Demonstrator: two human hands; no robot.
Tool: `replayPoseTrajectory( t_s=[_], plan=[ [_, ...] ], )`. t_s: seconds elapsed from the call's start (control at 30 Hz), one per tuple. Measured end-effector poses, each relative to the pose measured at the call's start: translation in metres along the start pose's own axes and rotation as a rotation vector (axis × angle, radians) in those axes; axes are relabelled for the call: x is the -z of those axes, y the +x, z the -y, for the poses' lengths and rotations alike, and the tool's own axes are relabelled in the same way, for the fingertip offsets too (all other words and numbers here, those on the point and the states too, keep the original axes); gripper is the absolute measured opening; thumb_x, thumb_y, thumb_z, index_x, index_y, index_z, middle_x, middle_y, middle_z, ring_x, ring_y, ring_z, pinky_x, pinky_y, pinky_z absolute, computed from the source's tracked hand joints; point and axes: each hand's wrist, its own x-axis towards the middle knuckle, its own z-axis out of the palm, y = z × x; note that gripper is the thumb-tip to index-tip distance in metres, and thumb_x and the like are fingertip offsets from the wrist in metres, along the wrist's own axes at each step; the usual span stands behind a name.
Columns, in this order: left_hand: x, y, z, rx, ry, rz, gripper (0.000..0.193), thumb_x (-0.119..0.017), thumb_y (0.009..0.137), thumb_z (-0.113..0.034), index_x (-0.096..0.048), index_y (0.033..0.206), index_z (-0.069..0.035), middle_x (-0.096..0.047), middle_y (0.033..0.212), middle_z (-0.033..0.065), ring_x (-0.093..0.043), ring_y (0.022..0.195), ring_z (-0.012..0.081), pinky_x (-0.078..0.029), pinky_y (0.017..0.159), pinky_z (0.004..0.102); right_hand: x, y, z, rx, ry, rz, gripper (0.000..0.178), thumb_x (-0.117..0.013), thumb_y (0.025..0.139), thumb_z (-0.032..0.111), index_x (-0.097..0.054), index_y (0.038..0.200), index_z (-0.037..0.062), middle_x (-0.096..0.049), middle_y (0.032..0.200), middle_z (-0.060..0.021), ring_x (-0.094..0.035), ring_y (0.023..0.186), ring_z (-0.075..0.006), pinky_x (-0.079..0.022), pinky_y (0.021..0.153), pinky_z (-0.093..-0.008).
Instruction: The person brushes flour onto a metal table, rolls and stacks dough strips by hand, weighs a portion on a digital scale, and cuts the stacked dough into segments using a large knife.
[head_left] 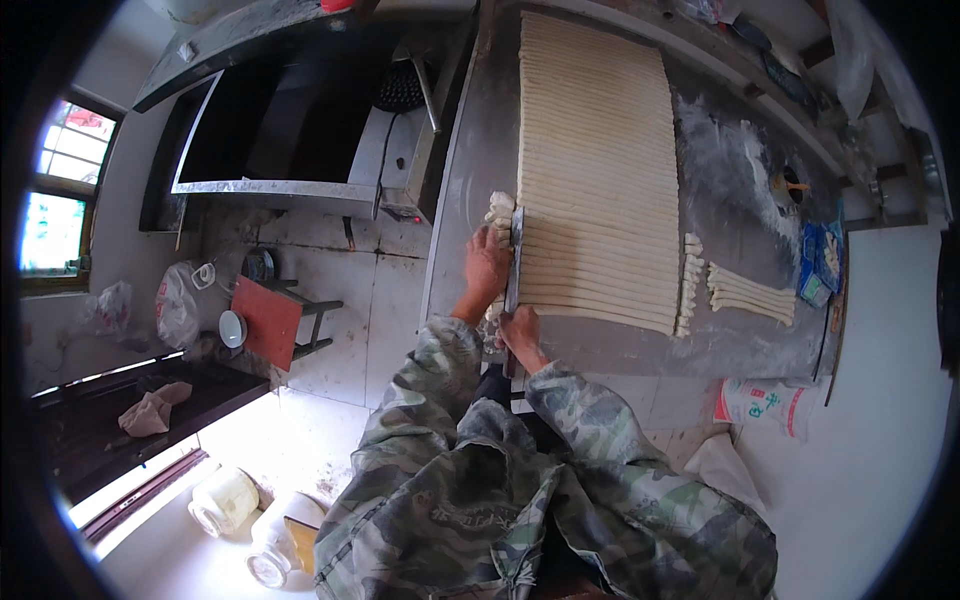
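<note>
A broad sheet of pale dough strips (600,170) lies side by side on the grey work table. Along its left edge stands a long knife blade (515,262), pointing away from me. My right hand (523,337) is closed around the knife's handle at the near end. Left of the blade, my left hand (485,265) rests its partly spread, bent fingers against the cut dough ends (500,208); its fingertips are partly hidden. More dough ends (689,285) lie in a row beyond the sheet's right edge. Several loose dough strips (750,294) lie farther right.
Dry flour (735,165) is spread over the table's (590,345) right part. Blue packages (820,262) sit at its right edge. A stove unit (290,130) stands left, a red-topped stool (267,322) below it. White tubs (225,500) and a printed sack (765,405) are lower down.
</note>
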Motion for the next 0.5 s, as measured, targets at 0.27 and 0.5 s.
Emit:
replayPoseTrajectory(
  t_s=[0.27,0.5],
  plan=[
    [-0.037,-0.002,0.002,0.099,-0.449,-0.205,0.056,-0.063,0.089,-0.006,-0.050,0.143,-0.004,-0.051,0.134,0.0214,-0.050,0.121,0.0389,-0.042,0.105,0.0423,0.027,-0.018,0.023,-0.029,0.188,0.155,0.025,-0.062,0.087,0.009,-0.063,0.067,-0.0062,-0.064,0.057,-0.0140,-0.065,0.046,-0.0242,-0.053,0.042,-0.0377],
    [-0.030,0.005,-0.036,0.136,-0.344,-0.227,0.048,-0.063,0.091,-0.010,-0.055,0.138,-0.006,-0.055,0.121,0.0192,-0.055,0.112,0.0355,-0.046,0.097,0.0411,0.062,-0.032,0.023,0.110,0.078,0.165,0.029,-0.063,0.086,0.012,-0.061,0.068,-0.0111,-0.066,0.061,-0.0174,-0.068,0.050,-0.0287,-0.056,0.046,-0.0403]
  ],
)
